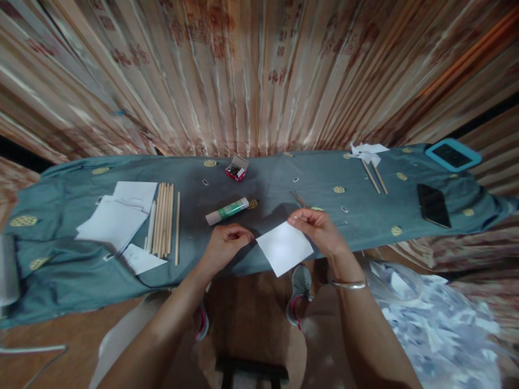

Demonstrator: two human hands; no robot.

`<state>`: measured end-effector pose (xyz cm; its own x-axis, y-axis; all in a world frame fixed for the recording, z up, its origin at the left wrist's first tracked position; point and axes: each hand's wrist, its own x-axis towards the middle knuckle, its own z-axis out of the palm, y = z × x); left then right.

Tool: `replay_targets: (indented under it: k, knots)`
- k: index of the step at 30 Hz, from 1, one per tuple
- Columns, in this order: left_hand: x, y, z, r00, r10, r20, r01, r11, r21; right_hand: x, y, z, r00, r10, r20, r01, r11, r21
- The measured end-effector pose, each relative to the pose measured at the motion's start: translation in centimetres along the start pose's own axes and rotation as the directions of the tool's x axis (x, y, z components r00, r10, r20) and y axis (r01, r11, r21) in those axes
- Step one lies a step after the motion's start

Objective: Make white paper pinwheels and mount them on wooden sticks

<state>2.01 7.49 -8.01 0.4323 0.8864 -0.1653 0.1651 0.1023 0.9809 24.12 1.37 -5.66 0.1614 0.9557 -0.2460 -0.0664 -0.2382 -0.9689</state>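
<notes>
Nearest: shoes (pixel 300 283) on the brown floor (pixel 247 313), heap of white cut pieces (pixel 441 329) in clear plastic off the person's right side. Over the near edge of the cloth-covered counter (pixel 271 181): white paper square (pixel 285 247). Right hand (pixel 318 229) has a narrow grip on its upper edge; left hand (pixel 227 244) has its grip pinched narrow at the left corner, can't tell if it's holding. Person's left: loose paper sheets (pixel 115 219), beside a row of wooden sticks (pixel 164 221). Glue stick (pixel 227 211) lies just beyond left hand, scissors (pixel 299 199) just beyond the square. Right end: black phone (pixel 433 205). Farther: open red box (pixel 235 168), two paper pinwheels (pixel 368 153) on sticks, blue-framed tablet (pixel 453 155). Behind it all, patterned curtain (pixel 259 75).
</notes>
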Motion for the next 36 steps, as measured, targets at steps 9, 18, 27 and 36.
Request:
replay_targets:
  k: [9, 18, 27, 36]
  knots:
    - [0.3, -0.8, 1.0, 1.000, 0.014, -0.001, -0.014, 0.998, -0.068, 1.4, 2.1, 0.8, 1.000, 0.001, -0.030, -0.003, 0.999, -0.034]
    - [0.9, -1.3, 0.8, 0.985, -0.129, -0.112, 0.098, 0.963, -0.250, -0.1, 2.5, 1.1, 0.848, -0.529, -0.033, 0.319, 0.560, -0.765]
    - [-0.3, -1.6, 0.1, 0.980, -0.194, -0.043, 0.174, 0.945, -0.278, -4.1, 4.5, 1.9, 0.890, -0.351, 0.291, 0.408, 0.328, -0.852]
    - [-2.0, -1.9, -2.3, 0.997, 0.011, 0.074, -0.028, 0.972, 0.235, -4.5, 4.4, 1.5, 0.840, -0.455, 0.295, 0.516, 0.500, -0.695]
